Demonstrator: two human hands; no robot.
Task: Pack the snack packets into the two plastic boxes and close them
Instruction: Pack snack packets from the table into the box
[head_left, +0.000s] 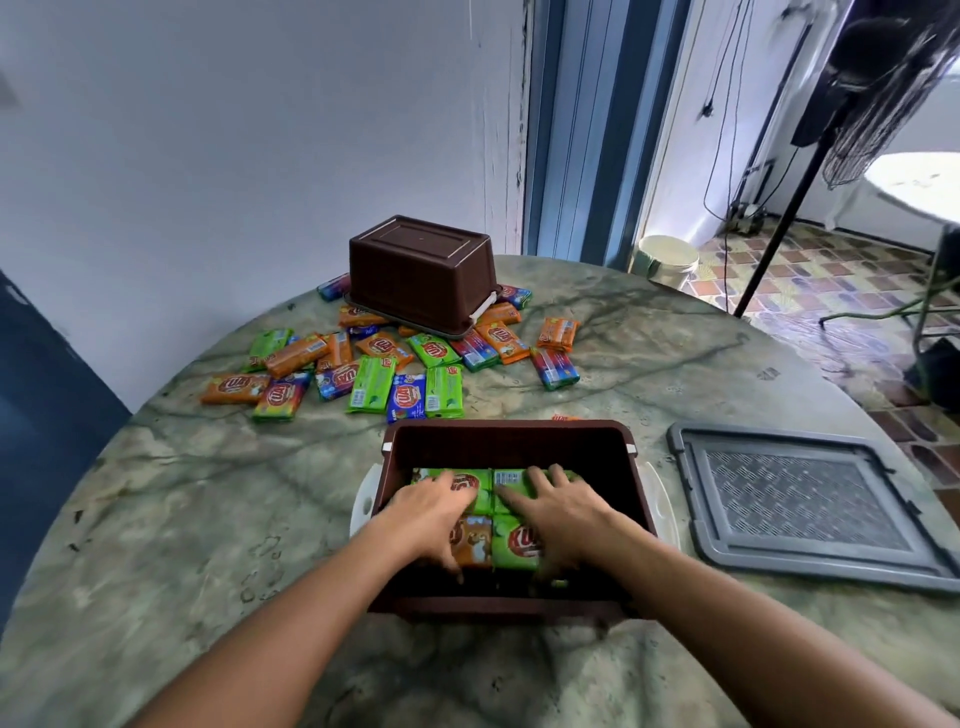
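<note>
Hands (498, 514) flat on packets (511, 545) in open brown box (504, 434), second box (421, 273) upturned

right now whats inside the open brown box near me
Inside the open brown box lie snack packets, mostly green, in a layer. Left hand and right hand rest on them, hiding part of the layer.

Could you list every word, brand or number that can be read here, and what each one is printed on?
"KUAT": my best reading of the red oval logo on the loose snack packets, blurred.
The same logo on the packets in the open box, partly covered by hands.
Smaller print on the wrappers: too small to read.
Boxes and grey lid: no text visible.
</note>
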